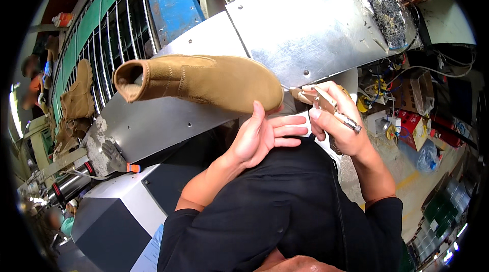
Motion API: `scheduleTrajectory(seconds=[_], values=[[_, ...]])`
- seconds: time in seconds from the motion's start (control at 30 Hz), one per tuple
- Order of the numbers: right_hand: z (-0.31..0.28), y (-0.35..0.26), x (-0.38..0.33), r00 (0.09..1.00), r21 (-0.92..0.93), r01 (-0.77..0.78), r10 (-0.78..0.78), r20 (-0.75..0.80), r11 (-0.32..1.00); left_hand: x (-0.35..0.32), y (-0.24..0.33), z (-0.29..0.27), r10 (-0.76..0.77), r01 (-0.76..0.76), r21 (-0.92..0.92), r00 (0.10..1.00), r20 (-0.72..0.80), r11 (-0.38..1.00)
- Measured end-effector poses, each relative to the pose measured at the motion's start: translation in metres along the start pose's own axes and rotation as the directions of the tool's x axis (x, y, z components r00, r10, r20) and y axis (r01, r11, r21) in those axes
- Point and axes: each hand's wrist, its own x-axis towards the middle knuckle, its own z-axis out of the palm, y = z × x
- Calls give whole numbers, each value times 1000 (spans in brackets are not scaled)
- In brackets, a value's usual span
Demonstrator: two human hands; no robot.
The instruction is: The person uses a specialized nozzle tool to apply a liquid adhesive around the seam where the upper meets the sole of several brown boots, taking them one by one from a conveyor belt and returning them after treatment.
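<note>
A tan suede ankle boot (219, 79) extends over the metal bench, its shaft opening to the left and its toe to the right. Just below the toe is my left hand (260, 137), palm up, with fingers spread and stretched out. Its thumb tip meets the boot's near edge, and the fingers close on nothing. My right hand (344, 119) is wrapped around a small spray gun (326, 101) with a pale, stained body and a metal fitting at its rear. The gun's thin tip points left, close to the boot's toe. The boot's sole is hidden.
The curved metal bench (300, 22) has a dark crusted patch (387, 19) at its right end. More tan boots (79, 91) stand by a wire rack (114, 32) on the left. A grey glove (114, 157) lies at the bench's left end. Cables and a red box (412, 126) are on the right.
</note>
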Motion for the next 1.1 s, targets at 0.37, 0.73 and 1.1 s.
scheduleTrajectory(seconds=[0.37,0.73,1.1], values=[[14,51,2,933,-20,335,-335,-135,942,51,5,4,81,-83,31,996,39,996],[-16,79,31,937,69,346,-342,-65,936,53,24,-8,205,-242,511,970,128,825],[-146,13,92,600,-101,658,-600,-530,747,-137,156,2,738,-138,924,566,368,-356]])
